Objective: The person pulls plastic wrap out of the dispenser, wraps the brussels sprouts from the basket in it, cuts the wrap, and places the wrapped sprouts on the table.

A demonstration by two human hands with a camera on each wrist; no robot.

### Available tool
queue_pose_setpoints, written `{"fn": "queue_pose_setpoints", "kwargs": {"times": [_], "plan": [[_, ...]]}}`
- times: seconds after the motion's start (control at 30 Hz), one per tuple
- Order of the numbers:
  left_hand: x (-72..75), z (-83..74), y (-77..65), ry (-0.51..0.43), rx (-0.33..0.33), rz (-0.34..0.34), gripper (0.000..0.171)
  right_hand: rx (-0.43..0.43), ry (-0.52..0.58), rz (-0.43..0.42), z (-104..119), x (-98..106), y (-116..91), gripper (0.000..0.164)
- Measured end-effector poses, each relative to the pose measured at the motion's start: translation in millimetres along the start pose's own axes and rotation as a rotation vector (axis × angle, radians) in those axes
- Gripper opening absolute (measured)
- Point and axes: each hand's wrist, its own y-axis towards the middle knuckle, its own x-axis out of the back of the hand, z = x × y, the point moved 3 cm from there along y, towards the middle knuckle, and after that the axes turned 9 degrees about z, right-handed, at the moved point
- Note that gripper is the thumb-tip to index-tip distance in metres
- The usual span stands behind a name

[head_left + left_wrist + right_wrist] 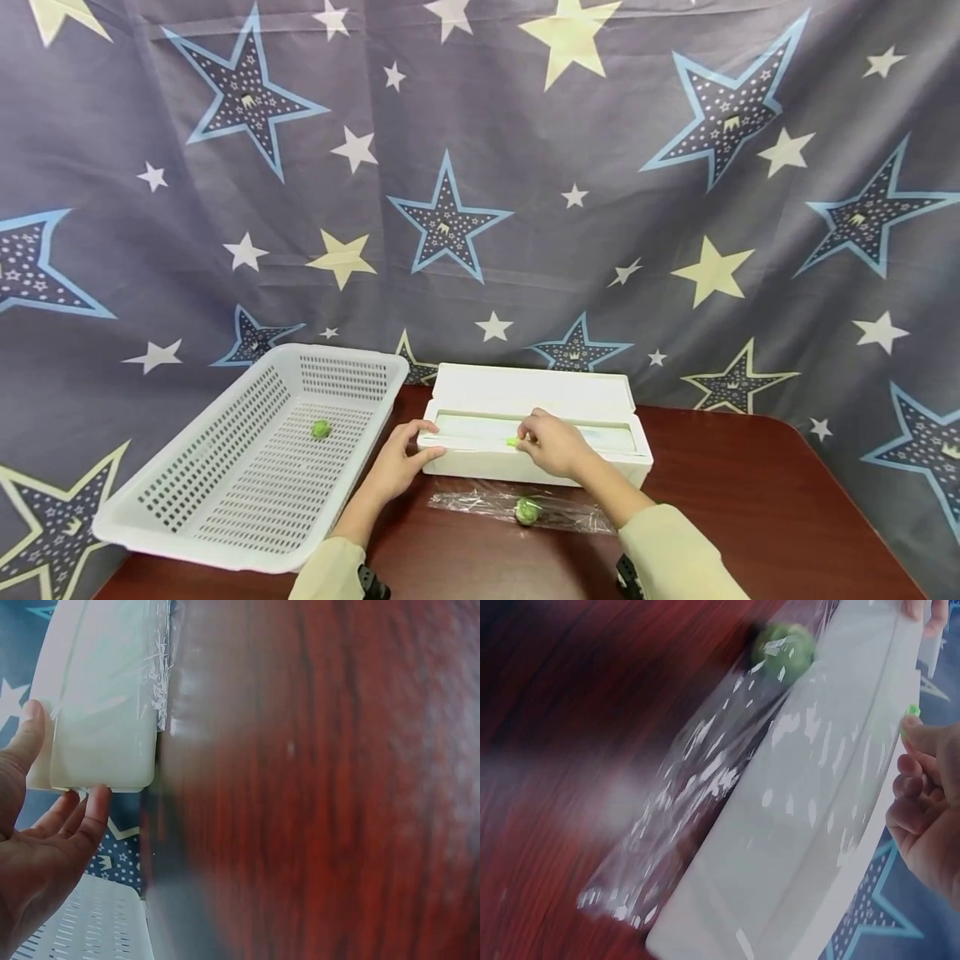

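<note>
A long white cling film box (480, 463) stands on the table with its lid raised. My left hand (397, 463) grips its left end, thumb on the front and fingers at the end, as the left wrist view shows. The right hand (553, 445) pinches a small bright green slide cutter (913, 711) on the box's edge, near the middle. A strip of clear cling film (472, 502) hangs from the front onto the table. With the film lies a round green vegetable (527, 511), like a Brussels sprout; whether it is over or under the film I cannot tell.
A white slotted plastic basket (202, 537) stands to the left of the box, holding another round green vegetable (321, 428). The dark red wooden table (750, 500) extends right. Behind it hangs a grey curtain (525, 317) printed with stars.
</note>
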Motion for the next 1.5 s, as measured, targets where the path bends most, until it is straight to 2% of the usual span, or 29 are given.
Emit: {"fn": "queue_pose_setpoints", "kwargs": {"times": [0.2,0.57,0.8,0.93,1.2,1.5], "plan": [[4.7,2.2,-2.9,0.002,0.005,-0.009,0.027,0.003,-0.019,-0.012,-13,4,-10,0.008],[-1.5,-2.2,0.9,0.005,-0.015,-0.001,0.026,-0.025,-0.007,-0.023,-37,15,-30,0.007],[0.0,-1.6,2.8,0.018,-0.004,0.005,0.028,-0.117,-0.039,-0.031,-66,29,-56,0.005],[1.8,-0.7,1.3,0.02,-0.001,0.003,0.029,-0.143,-0.049,-0.026,-75,32,-65,0.004],[0.5,-2.8,0.2,0.032,-0.037,-0.005,0.028,-0.096,-0.035,-0.049,-77,31,-71,0.005],[1.1,-3.8,-1.4,0.022,-0.021,0.002,0.026,0.054,0.031,-0.09,-79,26,-72,0.006]]}}
